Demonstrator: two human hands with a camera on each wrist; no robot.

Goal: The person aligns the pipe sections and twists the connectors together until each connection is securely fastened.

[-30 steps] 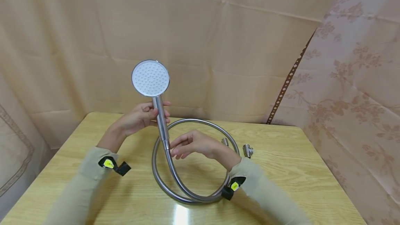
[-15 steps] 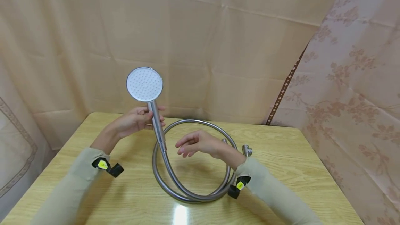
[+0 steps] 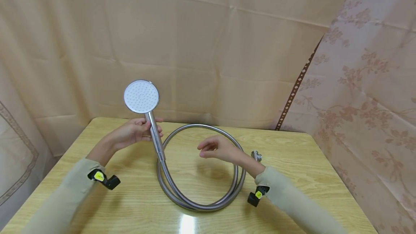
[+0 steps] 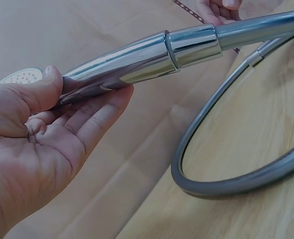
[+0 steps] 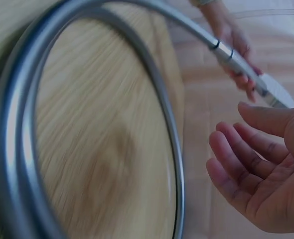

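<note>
My left hand [image 3: 131,132] grips the chrome handle of a shower head [image 3: 141,96], thumb in front and fingers behind. The round white spray face tilts up toward the head camera. From the handle's lower end runs a metal shower hose [image 3: 175,187], joined there by a chrome collar [image 4: 194,45] in the left wrist view. The hose lies coiled in a loop on the table. Above that loop hovers my right hand [image 3: 221,149], its fingers loosely bent. Nothing is between those fingers in the right wrist view, and the hand [image 5: 266,169] is apart from the hose.
A small chrome valve fitting [image 3: 256,155] lies on the wooden table [image 3: 292,176], just beyond my right forearm. A beige curtain [image 3: 195,46] hangs behind the table's far edge, and a floral one [image 3: 367,100] hangs at the right.
My left hand has carried the shower head left and lower, drawing the hose end along. My right hand has moved away from the hose joint to the right.
</note>
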